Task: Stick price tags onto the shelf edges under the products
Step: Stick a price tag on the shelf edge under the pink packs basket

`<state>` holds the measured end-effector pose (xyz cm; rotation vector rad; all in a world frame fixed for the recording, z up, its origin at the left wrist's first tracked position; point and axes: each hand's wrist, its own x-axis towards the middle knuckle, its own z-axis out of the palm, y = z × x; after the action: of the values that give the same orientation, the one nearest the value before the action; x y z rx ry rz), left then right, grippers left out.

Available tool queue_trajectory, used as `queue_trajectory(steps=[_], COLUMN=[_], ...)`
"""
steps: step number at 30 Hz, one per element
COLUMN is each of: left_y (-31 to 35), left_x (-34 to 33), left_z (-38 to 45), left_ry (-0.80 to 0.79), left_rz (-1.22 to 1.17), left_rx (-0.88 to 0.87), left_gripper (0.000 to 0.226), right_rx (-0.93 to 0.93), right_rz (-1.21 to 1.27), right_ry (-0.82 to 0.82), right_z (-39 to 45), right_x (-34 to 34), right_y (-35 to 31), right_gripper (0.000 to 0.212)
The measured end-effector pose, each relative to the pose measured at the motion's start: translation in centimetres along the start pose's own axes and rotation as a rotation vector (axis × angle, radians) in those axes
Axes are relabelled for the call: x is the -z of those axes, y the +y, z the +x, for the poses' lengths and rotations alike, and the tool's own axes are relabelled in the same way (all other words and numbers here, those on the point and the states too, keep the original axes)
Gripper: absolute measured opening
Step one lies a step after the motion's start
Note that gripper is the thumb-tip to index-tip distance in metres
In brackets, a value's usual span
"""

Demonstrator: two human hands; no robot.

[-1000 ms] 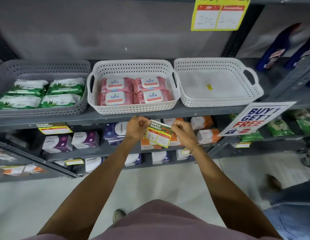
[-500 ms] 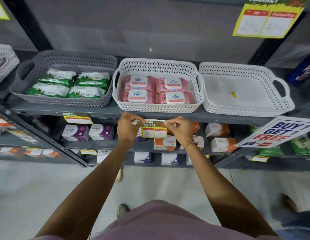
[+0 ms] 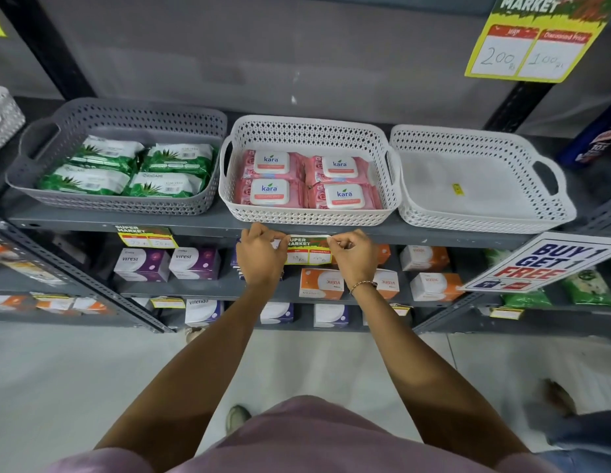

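A yellow, green and red price tag (image 3: 309, 250) sits against the grey shelf edge (image 3: 208, 222), directly under the white basket (image 3: 309, 213) of pink kara wipes (image 3: 307, 179). My left hand (image 3: 261, 256) pinches its left end and my right hand (image 3: 353, 256) pinches its right end; the tag's top edge meets the shelf lip. Another price tag (image 3: 145, 236) is stuck on the same edge under the grey basket (image 3: 119, 199) of green wipes.
An empty white basket (image 3: 481, 213) stands to the right. A "Buy 1 Get 1 Free" sign (image 3: 546, 264) juts out at the right, a large yellow price sign (image 3: 532, 42) hangs above. Lower shelves hold purple and orange boxes. Another person's leg (image 3: 583, 435) shows bottom right.
Both hands have raised the tag from a tilted position below the shelf and levelled it against the shelf edge under the pink wipes. The view has shifted left.
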<state>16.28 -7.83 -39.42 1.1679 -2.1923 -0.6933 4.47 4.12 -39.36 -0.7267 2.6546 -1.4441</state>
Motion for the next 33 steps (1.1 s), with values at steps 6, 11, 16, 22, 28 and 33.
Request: queue_trajectory(steps=[6,11,16,22,28,33], left_y=[-0.2,-0.6,-0.8,-0.8,-1.0,-1.1], left_x=[-0.4,-0.4,-0.8,-1.3,-1.5,-1.7], left_z=[-0.2,0.2,0.3,0.3,0.4,0.5], left_ry=[0.029,-0.037,-0.015,-0.006,-0.006,-0.012], left_rz=[0.039,-0.070,-0.145,-0.180,-0.198,-0.200], left_rx=[-0.080,-0.080,-0.080,-0.031,-0.035,-0.022], left_gripper=[0.012,0.006,0.009,0.006,0.007,0.007], right_rx=[0.065,0.138,0.131,0.083,0.041,0.040], right_rz=[-0.048,-0.041,-0.026,0.000,0.022,0.051], right_ry=[-0.013,-0.059,-0.062,-0.034,0.013,0.012], right_z=[0.1,0.0,0.0,0.1,0.1,0.0], right_x=[-0.2,0.0,-0.3,-0.5,-1.0,-1.0], right_y=[0.3,1.0,1.0,0.8,0.5,0.5], right_gripper=[0.011,0.009,0.010,0.009,0.012,0.012])
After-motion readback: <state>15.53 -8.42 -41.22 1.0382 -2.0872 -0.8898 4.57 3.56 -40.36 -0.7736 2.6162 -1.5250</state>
